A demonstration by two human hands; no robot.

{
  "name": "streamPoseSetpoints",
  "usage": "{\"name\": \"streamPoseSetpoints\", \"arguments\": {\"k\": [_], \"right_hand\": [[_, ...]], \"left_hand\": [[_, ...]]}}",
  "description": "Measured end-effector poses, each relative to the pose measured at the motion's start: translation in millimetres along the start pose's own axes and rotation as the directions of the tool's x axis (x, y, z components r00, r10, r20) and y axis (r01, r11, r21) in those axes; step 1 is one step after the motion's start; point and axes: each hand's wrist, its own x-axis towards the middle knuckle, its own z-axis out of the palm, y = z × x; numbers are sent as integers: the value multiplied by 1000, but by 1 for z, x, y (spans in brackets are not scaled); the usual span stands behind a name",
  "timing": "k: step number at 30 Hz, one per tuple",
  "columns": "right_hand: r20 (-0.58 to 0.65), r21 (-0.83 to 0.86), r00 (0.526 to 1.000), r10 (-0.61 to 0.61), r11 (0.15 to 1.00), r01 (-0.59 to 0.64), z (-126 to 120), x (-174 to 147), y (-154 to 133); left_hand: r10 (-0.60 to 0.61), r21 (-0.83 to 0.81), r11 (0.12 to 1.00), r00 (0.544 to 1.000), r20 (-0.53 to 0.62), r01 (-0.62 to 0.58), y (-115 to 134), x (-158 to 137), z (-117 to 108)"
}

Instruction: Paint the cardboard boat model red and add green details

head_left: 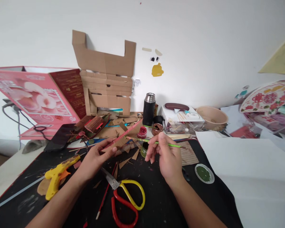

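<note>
My left hand grips a long piece of cardboard with a pink-red edge, its thumb on the near face. In my right hand a paintbrush with a bright green handle is pinched between thumb and fingers. The brush points left, and its tip meets the cardboard's face or hovers just off it. Below the brush stands a jar of dark green paint, partly hidden by the right fingers. A pot of red paint sits behind it. Scissors with yellow and red handles lie between my forearms.
A yellow glue gun lies at left, near a pink box. Cardboard scraps litter the middle. Behind are a black thermos and a beige bowl. A lid with green paint lies right, beside white paper.
</note>
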Motion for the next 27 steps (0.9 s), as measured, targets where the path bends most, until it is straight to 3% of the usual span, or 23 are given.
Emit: {"name": "streamPoseSetpoints", "arguments": {"k": [7,13,16,27], "right_hand": [[-93,30,993,-68,997,71,-6,6,-3],[29,6,1000,4,1000,-4,-1,0,-1],[31,-2,999,9,1000,-9,0,-1,0],[-139,24,989,-50,998,53,-12,12,-2]], "left_hand": [[11,34,999,1000,-6,-11,1,3,-2],[-6,3,1000,1000,8,6,1,1,-2],[-17,5,1000,1000,1,17,5,-1,1],[-42,6,999,999,-9,42,4,0,-1]]}}
